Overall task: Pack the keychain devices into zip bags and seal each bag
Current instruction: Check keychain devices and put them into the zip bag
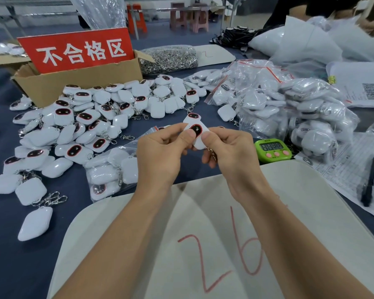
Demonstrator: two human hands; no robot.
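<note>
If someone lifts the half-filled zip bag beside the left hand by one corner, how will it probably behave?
The zip bag looks thin and clear, so it would likely sag and go floppy. The white devices inside lie loose, so they would probably slide to the low end. Its glossy film may be slippery.

Lighting is bright and flat, seems to come from overhead, no hard shadows anywhere. Just soft grey ones crossing the pale board (203, 244) in front of the green timer (272, 151). The zip bags (289, 108) behind the timer throw white glare off the plastic, and the glossy loose devices (84, 126) left of it carry small highlights. The keychain device (198, 131) just left of the timer is sharp. Stools (189, 17) far behind it go soft, and the print on the paper (343, 175) right of it is mush. The wide-angle lens bends the worktop (7, 266) toward the frame edges
</note>
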